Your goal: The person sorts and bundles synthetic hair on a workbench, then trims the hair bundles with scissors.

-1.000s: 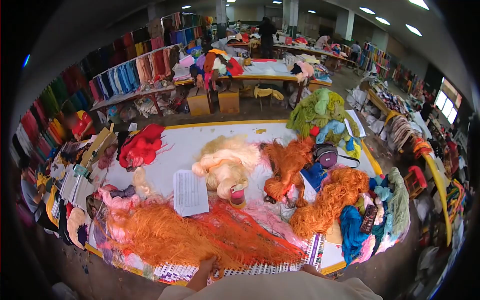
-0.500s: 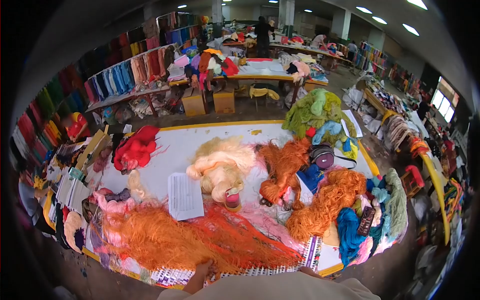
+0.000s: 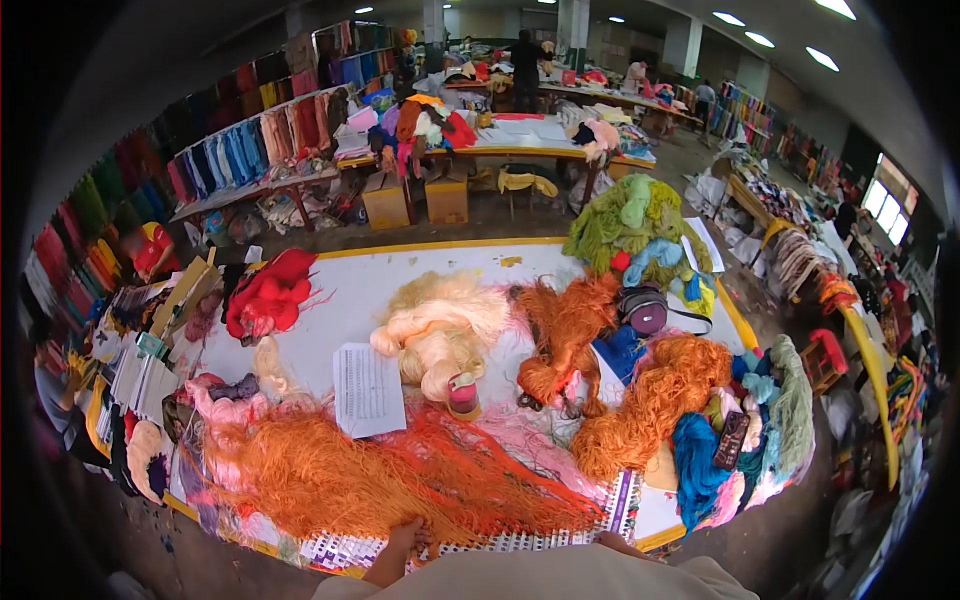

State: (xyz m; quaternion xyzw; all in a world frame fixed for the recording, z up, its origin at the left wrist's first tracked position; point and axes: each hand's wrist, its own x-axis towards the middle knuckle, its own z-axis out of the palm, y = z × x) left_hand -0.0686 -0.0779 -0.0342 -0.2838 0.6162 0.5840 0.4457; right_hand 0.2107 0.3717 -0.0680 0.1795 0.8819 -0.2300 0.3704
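Observation:
Along the near table edge, my left hand is closed on the lower fringe of a wide spread of orange thread. My right hand rests by the right end of the white perforated strip; its fingers are mostly hidden by my clothing. Red thread fans out beside the orange and reaches the strip. A purple-and-white card stands just beyond my right hand. Behind the threads lie a printed sheet, a cream yarn bundle and a small pink-topped container.
Rust-orange hanks, blue yarn and a dark purple pouch crowd the table's right side. Green yarn is heaped at the far corner, red yarn at far left. A person in red is beyond the left side.
The view has shifted very slightly. My left hand stays at the orange thread, and my right hand keeps its place. More of a person shows at the far left edge.

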